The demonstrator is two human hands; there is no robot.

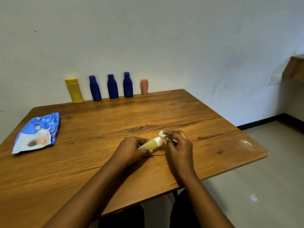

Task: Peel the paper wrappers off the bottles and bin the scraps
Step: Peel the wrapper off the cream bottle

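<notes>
1. Fingers (144, 151) of the left hand (130, 149) are curled shut around the lower body of a small yellow bottle (150, 144), thumb along its near side; the bottle lies nearly flat, its white end (158, 141) pointing away and to the right.
2. Right hand (178, 145) sits just right of that white end — fingertips (166, 133) pinched closed on a small white scrap (161, 134), which is held just above and beyond the bottle's tip. Whether the scrap is still joined to the bottle cannot be told.
3. Bottle and both hands hover low over or rest on the wooden table (98, 162), near its middle; contact with the wood is hidden by the hands.
4. Well to the left of the left fingers: a blue and white plastic packet (37, 134) lying flat near the table's left edge.
5. Far beyond the fingers, along the wall at the table's back edge — a row of five upright containers: a yellow tube (74, 90) leaning slightly, three dark blue bottles (112, 86), and a small pinkish-brown bottle (144, 86) at the right end.
6. Right of the right hand, near the table's far right corner, a pale whitish smudge (246, 143) on the wood.
7. Wall socket (273, 79) on the wall far right.
</notes>
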